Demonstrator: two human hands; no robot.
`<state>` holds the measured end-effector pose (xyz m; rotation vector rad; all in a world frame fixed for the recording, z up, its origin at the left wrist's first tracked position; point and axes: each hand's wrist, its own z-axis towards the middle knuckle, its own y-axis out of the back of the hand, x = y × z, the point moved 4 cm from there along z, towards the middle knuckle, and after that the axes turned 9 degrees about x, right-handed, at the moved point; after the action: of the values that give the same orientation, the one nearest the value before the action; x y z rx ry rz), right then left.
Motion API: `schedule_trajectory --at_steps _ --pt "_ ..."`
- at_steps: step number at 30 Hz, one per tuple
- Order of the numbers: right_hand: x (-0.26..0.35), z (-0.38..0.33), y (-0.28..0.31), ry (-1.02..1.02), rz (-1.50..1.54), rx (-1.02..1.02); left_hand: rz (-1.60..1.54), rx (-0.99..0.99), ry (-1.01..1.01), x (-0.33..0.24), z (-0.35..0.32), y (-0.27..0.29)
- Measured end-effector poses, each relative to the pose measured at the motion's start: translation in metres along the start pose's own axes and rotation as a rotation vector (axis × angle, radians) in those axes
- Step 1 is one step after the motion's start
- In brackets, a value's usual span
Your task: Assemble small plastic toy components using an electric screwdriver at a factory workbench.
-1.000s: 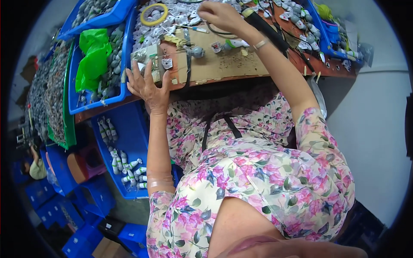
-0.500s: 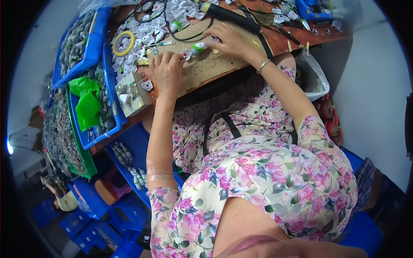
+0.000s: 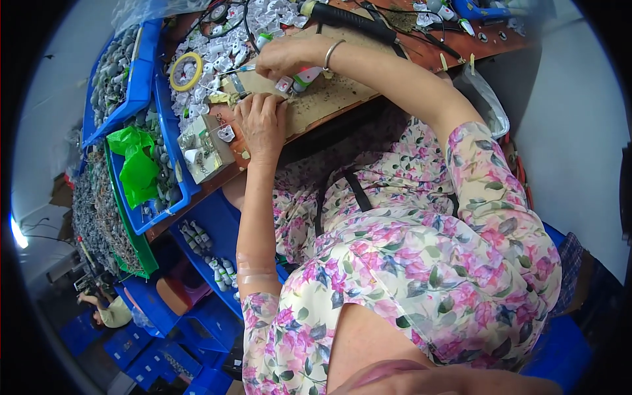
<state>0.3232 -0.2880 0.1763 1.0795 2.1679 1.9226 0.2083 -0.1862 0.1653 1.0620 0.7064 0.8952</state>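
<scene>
The left hand (image 3: pixel 262 125) lies flat on the brown board (image 3: pixel 329 99), fingers close together, tips touching a small part I cannot see well. The right hand (image 3: pixel 284 58) is curled, pinching a thin metal tool (image 3: pixel 238 70) over the board. Two small white plugs (image 3: pixel 293 83) lie on the board just under that hand. The blue trays (image 3: pixel 141 148) at the left hold many grey parts and a green bag (image 3: pixel 137 164). A yellow tape ring (image 3: pixel 186 71) sits on a heap of white parts (image 3: pixel 217 46).
</scene>
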Motion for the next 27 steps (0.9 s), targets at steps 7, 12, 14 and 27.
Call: schedule_trajectory --at_steps 7,12,14,27 --pt "-0.03 -0.026 0.0 -0.059 0.104 -0.456 -0.062 -0.028 -0.001 0.001 0.004 -0.002" --pt "-0.035 -0.079 -0.036 -0.07 0.226 -0.608 -0.064 -0.011 0.007 0.006 0.001 -0.003" --pt "-0.039 -0.082 -0.033 -0.059 0.24 -0.692 -0.059 -0.012 -0.003 0.004 0.001 -0.005" --pt "0.062 0.065 -0.008 0.061 0.308 -0.185 0.099 -0.008 0.005 0.006 -0.002 -0.026"
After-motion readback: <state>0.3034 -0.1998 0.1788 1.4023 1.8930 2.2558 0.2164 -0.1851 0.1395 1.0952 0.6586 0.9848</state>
